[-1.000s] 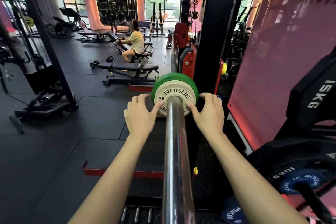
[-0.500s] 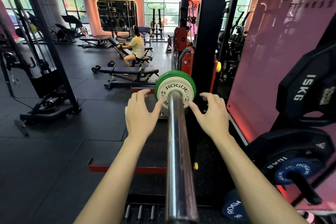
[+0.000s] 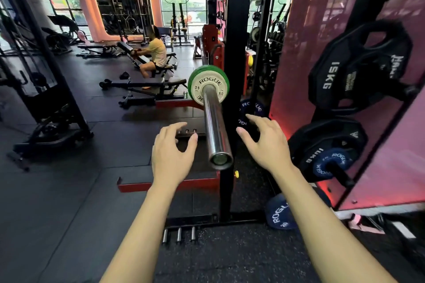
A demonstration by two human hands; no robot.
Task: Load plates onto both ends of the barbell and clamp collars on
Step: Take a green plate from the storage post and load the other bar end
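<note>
The chrome barbell sleeve [image 3: 213,126] points toward me, its end cap at centre. A small white Rogue plate [image 3: 202,86] sits far up the sleeve against a larger green plate [image 3: 224,78] behind it. My left hand [image 3: 171,156] hovers open to the left of the sleeve's end, fingers spread, touching nothing. My right hand [image 3: 266,142] hovers open to the right of the sleeve, also empty. No collar is visible on the sleeve.
A black rack upright [image 3: 232,76] stands just right of the bar. Plate storage on the right holds a black 15 kg plate [image 3: 358,69] and a 10 kg plate [image 3: 326,147] with a blue Rogue plate. Another blue plate [image 3: 279,212] leans on the floor. A person sits on a bench [image 3: 156,53] beyond.
Both hands have left the white plate and drawn back toward me along the sleeve. The view has pulled back, so the sleeve's end now shows.
</note>
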